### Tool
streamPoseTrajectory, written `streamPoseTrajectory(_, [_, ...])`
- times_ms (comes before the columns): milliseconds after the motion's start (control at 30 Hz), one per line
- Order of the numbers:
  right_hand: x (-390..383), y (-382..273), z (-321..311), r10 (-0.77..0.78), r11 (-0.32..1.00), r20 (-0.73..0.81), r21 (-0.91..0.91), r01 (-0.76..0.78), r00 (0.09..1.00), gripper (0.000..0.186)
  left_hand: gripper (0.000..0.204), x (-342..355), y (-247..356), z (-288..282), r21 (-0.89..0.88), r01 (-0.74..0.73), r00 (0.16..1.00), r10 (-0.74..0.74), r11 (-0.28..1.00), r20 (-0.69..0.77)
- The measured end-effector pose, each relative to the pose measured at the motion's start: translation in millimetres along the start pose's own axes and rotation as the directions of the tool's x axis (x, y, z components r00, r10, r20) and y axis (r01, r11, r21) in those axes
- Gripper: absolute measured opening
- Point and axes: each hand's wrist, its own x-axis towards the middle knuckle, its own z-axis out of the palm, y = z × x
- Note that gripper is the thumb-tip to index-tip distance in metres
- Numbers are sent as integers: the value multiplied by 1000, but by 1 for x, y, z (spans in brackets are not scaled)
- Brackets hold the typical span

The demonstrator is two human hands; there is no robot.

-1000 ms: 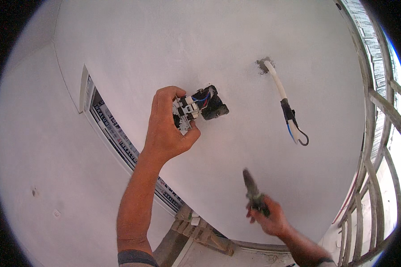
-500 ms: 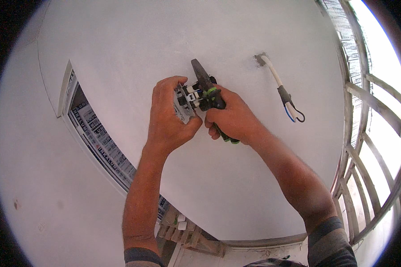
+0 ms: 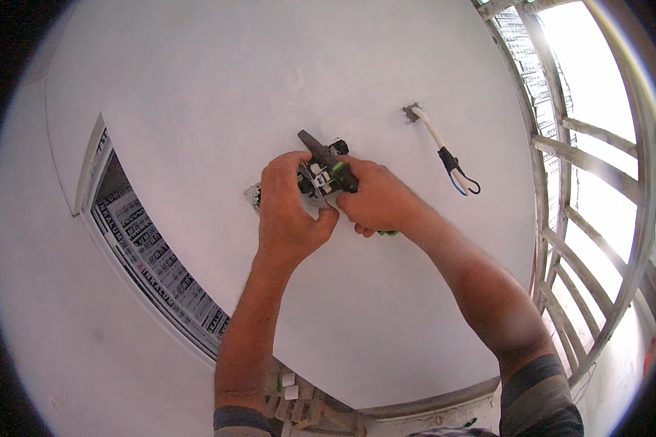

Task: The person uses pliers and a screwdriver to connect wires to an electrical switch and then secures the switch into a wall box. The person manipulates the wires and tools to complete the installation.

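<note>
A switch or socket mechanism (image 3: 318, 179) with a metal mounting frame, white inner parts and dark terminals is in front of the white wall. My left hand (image 3: 288, 207) is closed round its left side, fingers on top and thumb below. In my right hand (image 3: 379, 191) are pliers (image 3: 315, 147) with dark jaws and black-and-green handles. Their jaws point up and left across the mechanism, and my fist covers most of the handles. A dark opening in the wall (image 3: 338, 147) shows just beyond the jaws. Whether a wire is between the jaws is hidden.
To the right, a white cable (image 3: 431, 131) hangs from a wall hole, black tape and bent blue and black wires at its end. Pale metal hardware (image 3: 253, 196) shows beside my left hand. A window frame (image 3: 153, 284) runs down the left; wooden bars (image 3: 587, 167) stand far right.
The view has shifted, so the wall, window and cable appear further left. The mechanism and pliers have tilted and sit lower in the picture. Both hands keep their hold.
</note>
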Motion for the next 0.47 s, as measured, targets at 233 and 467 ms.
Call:
streamPoseTrajectory(233, [-10, 15, -7, -134, 991, -88, 0, 134, 987, 63, 71, 10, 1, -2, -60, 75, 991, -67, 995, 115])
streamPoseTrajectory(467, [-82, 110, -4, 201, 931, 148, 280, -236, 968, 20, 86, 35, 4, -26, -36, 260, 918, -235, 965, 321])
